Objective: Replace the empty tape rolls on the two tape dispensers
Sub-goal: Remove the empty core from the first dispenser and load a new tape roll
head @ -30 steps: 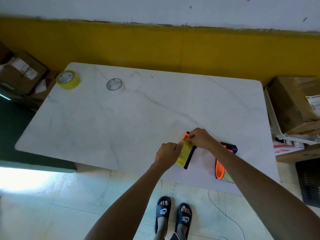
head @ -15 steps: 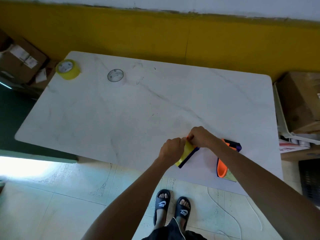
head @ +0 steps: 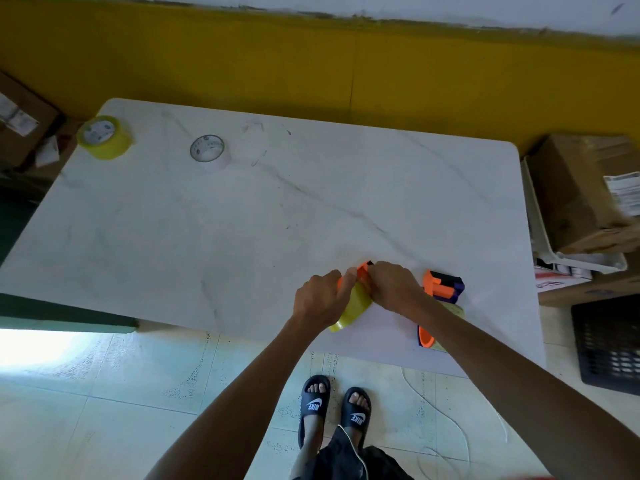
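Note:
Near the front edge of the white marble table (head: 242, 237), both hands hold one orange tape dispenser (head: 363, 270) with a yellowish tape roll (head: 351, 311) in it. My left hand (head: 320, 299) grips the roll side; my right hand (head: 393, 287) pinches the orange top. A second orange and dark purple dispenser (head: 441, 289) lies just right of my right wrist, partly hidden by my forearm. At the far left of the table stand a yellow tape roll (head: 104, 136) and a clear tape roll (head: 207, 150).
Cardboard boxes (head: 585, 195) and a white tray stand right of the table, with a black crate (head: 609, 344) on the floor. More boxes (head: 20, 123) sit at the far left. A yellow wall band runs behind. My sandalled feet (head: 334, 407) stand at the table's front edge.
Both hands have shifted the held dispenser slightly; the roll now shows more of its yellow face below my left hand. The camera has tilted. The rolls at the far left have not moved.

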`<state>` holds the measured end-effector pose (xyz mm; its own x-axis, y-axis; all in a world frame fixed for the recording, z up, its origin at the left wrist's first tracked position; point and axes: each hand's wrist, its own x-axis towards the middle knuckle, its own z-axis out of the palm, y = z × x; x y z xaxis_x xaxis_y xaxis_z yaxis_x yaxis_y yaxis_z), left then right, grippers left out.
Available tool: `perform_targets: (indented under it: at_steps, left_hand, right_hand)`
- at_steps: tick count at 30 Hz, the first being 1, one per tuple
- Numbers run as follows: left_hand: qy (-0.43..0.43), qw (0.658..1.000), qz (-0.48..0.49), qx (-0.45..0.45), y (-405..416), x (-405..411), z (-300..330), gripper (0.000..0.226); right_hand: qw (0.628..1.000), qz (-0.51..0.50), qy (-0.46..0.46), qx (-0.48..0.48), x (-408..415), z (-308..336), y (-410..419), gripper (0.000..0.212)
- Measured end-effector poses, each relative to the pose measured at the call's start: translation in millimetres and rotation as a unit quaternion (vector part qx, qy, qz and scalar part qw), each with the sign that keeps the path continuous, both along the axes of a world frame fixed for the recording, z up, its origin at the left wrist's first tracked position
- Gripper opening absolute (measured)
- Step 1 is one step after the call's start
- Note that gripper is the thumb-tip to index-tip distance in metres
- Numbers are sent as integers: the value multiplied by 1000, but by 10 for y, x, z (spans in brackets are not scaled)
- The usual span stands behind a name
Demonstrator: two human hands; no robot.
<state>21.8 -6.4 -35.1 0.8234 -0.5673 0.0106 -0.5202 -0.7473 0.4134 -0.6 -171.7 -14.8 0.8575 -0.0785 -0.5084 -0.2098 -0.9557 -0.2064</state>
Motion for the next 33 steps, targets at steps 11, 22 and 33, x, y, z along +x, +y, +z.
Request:
perform_targets:
  at_steps: [11, 22, 33]
  left_hand:
    - [288, 956, 8, 50, 113, 94, 132, 70]
    - [230, 969, -33, 84, 80, 153, 222, 50]
    - [287, 955, -24, 74, 289, 195, 160, 59]
  right_hand:
    - [988, -148, -48, 25, 9, -95, 120, 32]
    - [990, -113, -65, -54, 107, -182, 4, 19]
    - [980, -136, -71, -127, 181, -352, -340, 24]
